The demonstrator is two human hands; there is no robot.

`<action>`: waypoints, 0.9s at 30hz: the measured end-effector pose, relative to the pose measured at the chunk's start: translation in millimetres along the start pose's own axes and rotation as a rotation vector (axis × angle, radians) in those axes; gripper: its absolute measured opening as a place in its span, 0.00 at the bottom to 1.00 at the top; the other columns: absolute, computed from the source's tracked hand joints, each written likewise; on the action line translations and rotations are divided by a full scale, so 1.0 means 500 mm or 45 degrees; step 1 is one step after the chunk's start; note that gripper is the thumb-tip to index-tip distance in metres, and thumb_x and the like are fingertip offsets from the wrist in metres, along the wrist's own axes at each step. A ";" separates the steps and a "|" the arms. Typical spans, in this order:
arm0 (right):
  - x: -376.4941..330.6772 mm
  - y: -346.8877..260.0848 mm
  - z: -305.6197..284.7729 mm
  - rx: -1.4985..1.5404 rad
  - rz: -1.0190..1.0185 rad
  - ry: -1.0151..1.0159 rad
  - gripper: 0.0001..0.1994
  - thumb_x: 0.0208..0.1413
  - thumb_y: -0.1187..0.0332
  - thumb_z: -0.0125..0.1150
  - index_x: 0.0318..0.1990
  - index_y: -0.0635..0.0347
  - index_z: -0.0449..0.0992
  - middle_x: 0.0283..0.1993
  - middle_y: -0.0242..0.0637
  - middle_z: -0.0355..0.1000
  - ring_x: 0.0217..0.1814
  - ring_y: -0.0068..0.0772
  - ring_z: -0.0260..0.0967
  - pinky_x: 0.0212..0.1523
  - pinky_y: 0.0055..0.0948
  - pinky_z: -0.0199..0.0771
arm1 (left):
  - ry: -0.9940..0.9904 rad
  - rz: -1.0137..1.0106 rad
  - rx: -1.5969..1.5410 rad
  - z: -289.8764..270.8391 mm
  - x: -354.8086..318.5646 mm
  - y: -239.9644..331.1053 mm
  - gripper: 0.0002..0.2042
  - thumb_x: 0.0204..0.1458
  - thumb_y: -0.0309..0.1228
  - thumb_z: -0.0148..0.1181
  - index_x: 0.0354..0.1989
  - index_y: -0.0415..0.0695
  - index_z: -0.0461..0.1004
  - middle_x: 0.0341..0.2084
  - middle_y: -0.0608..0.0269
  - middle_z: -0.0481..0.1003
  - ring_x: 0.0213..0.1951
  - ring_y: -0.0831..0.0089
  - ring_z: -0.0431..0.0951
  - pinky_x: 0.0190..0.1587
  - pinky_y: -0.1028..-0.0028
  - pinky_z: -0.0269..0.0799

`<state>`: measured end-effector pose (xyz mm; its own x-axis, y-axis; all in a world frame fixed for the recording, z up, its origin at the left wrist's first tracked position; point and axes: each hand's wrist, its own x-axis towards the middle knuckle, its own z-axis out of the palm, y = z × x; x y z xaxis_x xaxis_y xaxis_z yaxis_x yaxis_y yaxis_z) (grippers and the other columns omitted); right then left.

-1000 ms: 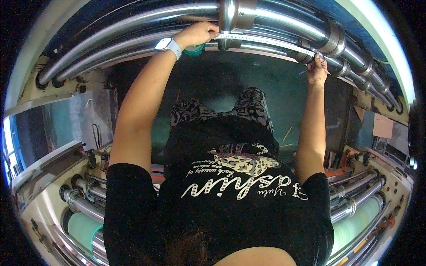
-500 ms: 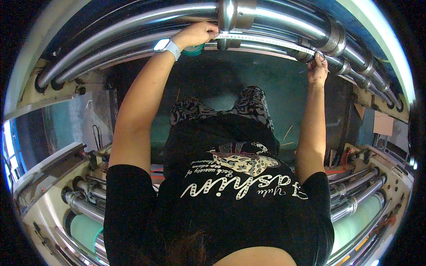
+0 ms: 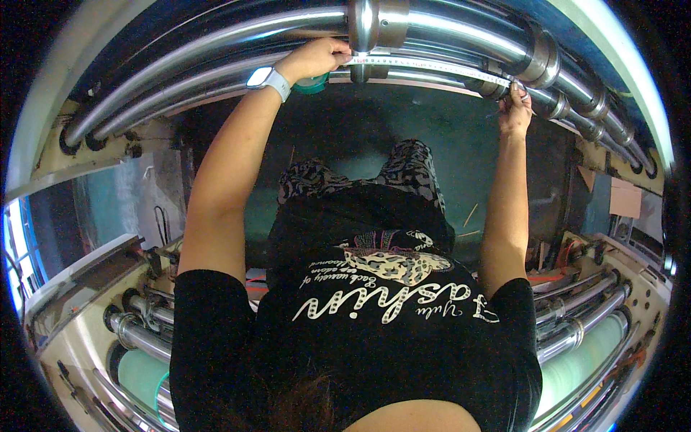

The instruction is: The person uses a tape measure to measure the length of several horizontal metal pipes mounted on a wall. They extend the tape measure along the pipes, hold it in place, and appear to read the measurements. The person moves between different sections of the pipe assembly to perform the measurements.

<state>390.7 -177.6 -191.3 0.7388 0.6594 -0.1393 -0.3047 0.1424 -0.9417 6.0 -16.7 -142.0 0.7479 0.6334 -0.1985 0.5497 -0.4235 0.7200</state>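
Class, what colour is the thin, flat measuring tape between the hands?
The thin, flat measuring tape is white; head view.

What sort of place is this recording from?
Most likely a factory or workshop floor with roller machinery. Polished metal rollers fitted with collars run across the top, a measuring tape stretched alongside, and a pale-green roller sits by a cream machine frame.

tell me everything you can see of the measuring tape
The measuring tape is a narrow, flat white strip with small dark and some reddish markings, its material unclear. It is stretched between the left hand and the right hand, pinched near both visible ends, alongside shiny metal rollers; whether it touches them is unclear.
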 end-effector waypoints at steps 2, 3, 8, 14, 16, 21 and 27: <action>-0.002 -0.001 0.002 0.009 0.002 -0.019 0.07 0.44 0.67 0.60 0.21 0.50 0.67 0.19 0.23 0.65 0.16 0.16 0.58 0.13 0.15 0.55 | -0.035 -0.039 -0.028 -0.001 -0.001 0.000 0.14 0.50 0.39 0.49 0.34 0.40 0.72 0.16 0.66 0.69 0.20 0.79 0.65 0.24 0.78 0.61; -0.004 -0.002 0.003 0.013 0.002 -0.027 0.07 0.44 0.67 0.60 0.21 0.50 0.67 0.19 0.23 0.65 0.16 0.16 0.58 0.13 0.15 0.55 | -0.053 -0.057 -0.042 -0.002 -0.001 0.000 0.14 0.50 0.39 0.49 0.34 0.40 0.72 0.16 0.66 0.69 0.20 0.80 0.65 0.23 0.78 0.60; -0.008 -0.003 0.004 0.029 -0.008 -0.042 0.07 0.45 0.67 0.60 0.20 0.50 0.67 0.19 0.23 0.65 0.16 0.15 0.58 0.13 0.14 0.55 | -0.059 -0.064 -0.065 -0.002 0.001 -0.002 0.14 0.50 0.38 0.50 0.32 0.39 0.72 0.15 0.68 0.67 0.20 0.81 0.63 0.23 0.79 0.59; -0.012 -0.007 0.009 0.031 0.001 -0.037 0.07 0.45 0.67 0.59 0.20 0.50 0.67 0.18 0.23 0.65 0.16 0.15 0.58 0.13 0.14 0.56 | -0.050 -0.062 -0.077 0.000 0.000 -0.004 0.13 0.49 0.37 0.50 0.32 0.39 0.72 0.16 0.68 0.67 0.20 0.80 0.63 0.23 0.79 0.59; -0.004 -0.002 -0.006 0.057 0.001 -0.090 0.07 0.45 0.67 0.59 0.20 0.50 0.67 0.18 0.24 0.64 0.16 0.16 0.58 0.14 0.15 0.56 | -0.057 -0.043 -0.090 0.000 0.003 -0.004 0.12 0.49 0.37 0.51 0.33 0.39 0.72 0.16 0.68 0.67 0.20 0.80 0.63 0.24 0.79 0.59; -0.013 -0.003 -0.001 -0.001 -0.010 -0.055 0.07 0.45 0.68 0.59 0.21 0.51 0.67 0.18 0.23 0.64 0.17 0.16 0.58 0.14 0.15 0.56 | -0.044 -0.041 -0.087 -0.001 -0.002 -0.001 0.12 0.48 0.35 0.51 0.34 0.40 0.71 0.18 0.66 0.69 0.21 0.80 0.64 0.24 0.78 0.60; -0.015 0.002 -0.014 0.028 0.014 -0.114 0.06 0.45 0.68 0.59 0.22 0.51 0.67 0.19 0.24 0.65 0.17 0.16 0.58 0.15 0.17 0.58 | -0.051 -0.027 -0.075 0.004 0.000 -0.009 0.11 0.49 0.34 0.50 0.34 0.40 0.71 0.17 0.67 0.68 0.21 0.80 0.64 0.24 0.79 0.60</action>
<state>389.0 -187.3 -193.4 0.6789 0.7243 -0.1205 -0.3262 0.1505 -0.9332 4.3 -16.0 -146.5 0.7515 0.6147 -0.2398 0.5434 -0.3705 0.7533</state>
